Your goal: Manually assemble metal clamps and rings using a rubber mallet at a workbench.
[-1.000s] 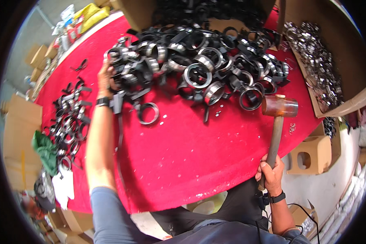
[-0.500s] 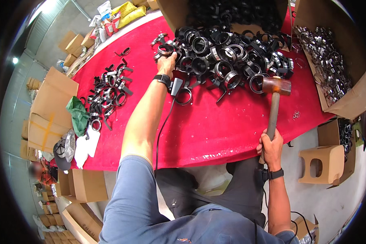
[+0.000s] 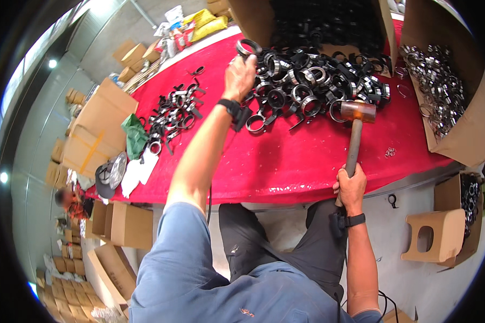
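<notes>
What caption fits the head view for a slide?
Left hand lifts a ring clamp from the black pile on a red table; right hand holds a mallet.

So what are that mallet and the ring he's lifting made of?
The mallet in the right hand looks wooden-handled, with a glossy amber head, probably rubber or plastic. The ring in the left hand looks like metal: a shiny silvery band with a dark rim.

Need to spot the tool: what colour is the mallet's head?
Translucent amber-orange mallet head; head view.
</notes>
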Available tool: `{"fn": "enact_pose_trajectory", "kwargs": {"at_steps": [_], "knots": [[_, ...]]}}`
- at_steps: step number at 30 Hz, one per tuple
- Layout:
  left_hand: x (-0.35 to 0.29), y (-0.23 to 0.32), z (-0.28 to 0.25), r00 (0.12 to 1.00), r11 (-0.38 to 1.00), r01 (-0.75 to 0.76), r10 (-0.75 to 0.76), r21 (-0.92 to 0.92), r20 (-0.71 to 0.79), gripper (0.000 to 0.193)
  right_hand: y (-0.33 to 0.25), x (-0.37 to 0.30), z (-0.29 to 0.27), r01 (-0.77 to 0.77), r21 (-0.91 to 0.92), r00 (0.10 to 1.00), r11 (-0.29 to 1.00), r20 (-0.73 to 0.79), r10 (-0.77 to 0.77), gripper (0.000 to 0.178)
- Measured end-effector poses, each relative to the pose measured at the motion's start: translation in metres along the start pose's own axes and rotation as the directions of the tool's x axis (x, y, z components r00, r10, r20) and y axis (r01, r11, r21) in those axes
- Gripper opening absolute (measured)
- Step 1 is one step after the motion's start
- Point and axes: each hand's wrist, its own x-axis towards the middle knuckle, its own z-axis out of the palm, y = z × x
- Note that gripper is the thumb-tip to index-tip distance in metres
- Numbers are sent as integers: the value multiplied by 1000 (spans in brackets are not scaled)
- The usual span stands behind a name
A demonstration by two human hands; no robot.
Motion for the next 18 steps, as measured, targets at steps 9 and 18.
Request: {"fn": "enact_pose_trajectory", "kwargs": {"at_steps": [9,18], "knots": [[-311,35,-52,665,-5,729,-233,-685,709,53,3,-17,-11,31,39,992,999,119,-35,13],[-415,-9,17,857,533,507,-225,-677,464,35,-10,-146,-23,85,-262,977,961,209,-29,29]]}}
